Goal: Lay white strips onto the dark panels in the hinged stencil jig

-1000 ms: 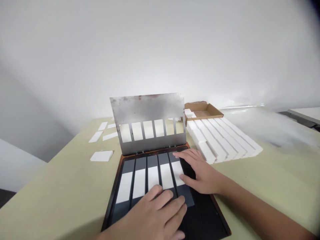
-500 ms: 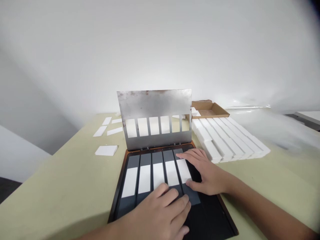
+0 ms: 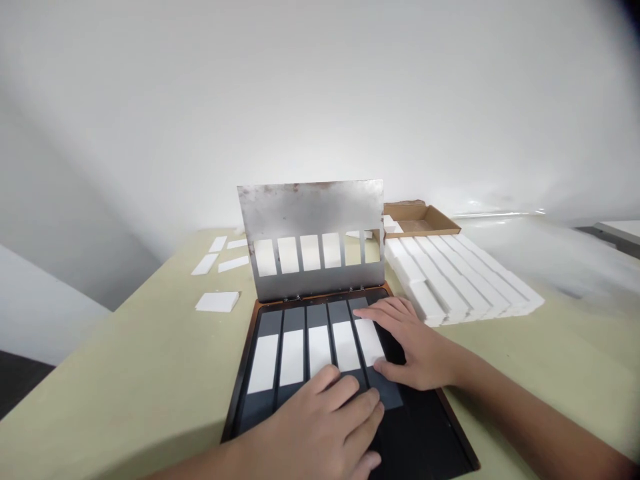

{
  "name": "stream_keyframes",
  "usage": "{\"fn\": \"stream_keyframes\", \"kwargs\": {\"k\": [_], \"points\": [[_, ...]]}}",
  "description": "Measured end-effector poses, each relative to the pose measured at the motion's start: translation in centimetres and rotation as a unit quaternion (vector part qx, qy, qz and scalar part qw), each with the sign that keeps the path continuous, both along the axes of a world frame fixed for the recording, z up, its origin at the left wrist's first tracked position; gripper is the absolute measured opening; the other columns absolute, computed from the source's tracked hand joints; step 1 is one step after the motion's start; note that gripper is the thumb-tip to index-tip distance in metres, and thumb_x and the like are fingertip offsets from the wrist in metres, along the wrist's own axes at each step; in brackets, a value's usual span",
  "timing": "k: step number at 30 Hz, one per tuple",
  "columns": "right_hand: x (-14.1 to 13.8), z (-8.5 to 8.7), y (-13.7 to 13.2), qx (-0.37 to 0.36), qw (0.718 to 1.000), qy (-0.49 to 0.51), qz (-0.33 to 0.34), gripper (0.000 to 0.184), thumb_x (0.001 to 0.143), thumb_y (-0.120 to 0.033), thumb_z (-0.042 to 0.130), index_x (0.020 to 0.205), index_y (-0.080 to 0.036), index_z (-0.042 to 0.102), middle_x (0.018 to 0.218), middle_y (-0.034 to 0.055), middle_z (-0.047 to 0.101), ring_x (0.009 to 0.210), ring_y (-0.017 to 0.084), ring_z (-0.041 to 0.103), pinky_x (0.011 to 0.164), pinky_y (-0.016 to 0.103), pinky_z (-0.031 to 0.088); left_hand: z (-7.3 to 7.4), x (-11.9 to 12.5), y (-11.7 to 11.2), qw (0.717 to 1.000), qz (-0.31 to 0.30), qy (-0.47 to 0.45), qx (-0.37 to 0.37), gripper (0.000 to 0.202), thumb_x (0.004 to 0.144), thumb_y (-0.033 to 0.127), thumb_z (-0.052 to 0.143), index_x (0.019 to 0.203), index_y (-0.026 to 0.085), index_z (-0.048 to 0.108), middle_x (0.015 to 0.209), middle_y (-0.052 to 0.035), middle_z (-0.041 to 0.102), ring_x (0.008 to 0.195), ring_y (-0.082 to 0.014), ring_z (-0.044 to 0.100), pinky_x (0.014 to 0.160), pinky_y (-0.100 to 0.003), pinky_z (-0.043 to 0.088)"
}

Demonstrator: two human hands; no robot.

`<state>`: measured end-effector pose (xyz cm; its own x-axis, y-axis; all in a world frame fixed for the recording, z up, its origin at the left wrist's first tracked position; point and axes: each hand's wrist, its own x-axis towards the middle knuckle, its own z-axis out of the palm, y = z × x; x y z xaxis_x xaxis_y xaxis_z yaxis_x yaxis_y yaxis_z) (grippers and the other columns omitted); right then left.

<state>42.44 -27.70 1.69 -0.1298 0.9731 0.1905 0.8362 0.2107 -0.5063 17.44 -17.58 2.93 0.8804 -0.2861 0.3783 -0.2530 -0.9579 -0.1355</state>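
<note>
Both hands have hardly moved: your right hand (image 3: 415, 350) lies flat, fingers spread, on the rightmost white strip (image 3: 369, 340), at 1 o'clock in the black tray (image 3: 440, 440). Your left hand (image 3: 320, 433) (fingers loosely curled, gripping nothing) rests at 6 o'clock, so the strip looks settled.

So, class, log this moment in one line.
left hand: flat on tray | right hand: on rightmost white strip | lid: upright

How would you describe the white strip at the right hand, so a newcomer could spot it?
On the pale green table lies a dark tray with an upright slotted metal plate at its far edge. Five white strips lie side by side in it; this strip is the rightmost, touched by the right hand.
</note>
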Motion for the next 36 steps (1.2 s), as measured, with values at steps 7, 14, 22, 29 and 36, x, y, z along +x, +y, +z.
{"fn": "stream_keyframes", "kwargs": {"k": [7,14,22,29,36], "points": [[0.1,-0.7,-0.1,-0.006,0.999,-0.035,-0.004,0.078,0.09,-0.032,0.071,0.16,-0.031,0.036,0.149,0.011,0.052,0.139,0.035,0.043,0.119,0.06,0.032,2.4,-2.1,0.5,0.996,-0.029,-0.035,0.081,0.032,0.106,0.034,0.062,0.133,0.02,0.073,0.143,-0.0051,0.064,0.096,-0.0211,0.059,0.084,-0.039,0.047],[-1.2,2.2,-0.7,0.041,0.996,-0.025,-0.069,0.071,0.101,-0.045,0.061,0.164,-0.038,0.027,0.163,0.0103,0.035,0.15,0.038,0.033,0.117,0.063,0.037,2.5,-8.7,11.2,0.976,0.024,-0.148,-0.155,0.034,0.112,0.03,0.039,0.116,0.017,0.069,0.105,-0.0099,0.074,0.084,-0.0217,0.06,0.072,-0.038,0.043],[-10.9,8.0,3.4,0.032,0.994,-0.099,-0.027,0.035,0.104,-0.044,0.061,0.137,-0.032,0.061,0.14,0.0051,0.065,0.138,0.032,0.047,0.122,0.061,0.026,-0.8,-10.3,14.3,0.956,0.029,-0.11,-0.271,0.04,0.112,0.022,0.031,0.104,0.017,0.069,0.098,-0.0098,0.07,0.085,-0.0218,0.059,0.078,-0.038,0.045],[-15.4,6.6,7.4,-0.048,0.98,-0.171,0.093,0.052,0.1,-0.057,0.068,0.134,-0.017,0.066,0.127,0.009,0.072,0.126,0.032,0.055,0.127,0.066,0.015,-1.4,-11.4,14.6,0.959,-0.026,-0.061,-0.275,0.038,0.111,0.03,0.036,0.116,0.018,0.072,0.109,-0.0115,0.073,0.092,-0.0252,0.058,0.082,-0.043,0.041],[-15.8,5.8,8.1,-0.055,0.974,-0.193,0.109,0.05,0.097,-0.064,0.068,0.116,-0.017,0.07,0.11,0.008,0.073,0.119,0.032,0.057,0.125,0.067,0.02,-1.0,-11.2,14.2,0.963,-0.039,-0.014,-0.268,0.027,0.107,0.027,0.048,0.112,0.019,0.073,0.104,-0.0069,0.078,0.093,-0.0251,0.058,0.082,-0.043,0.037]]}}
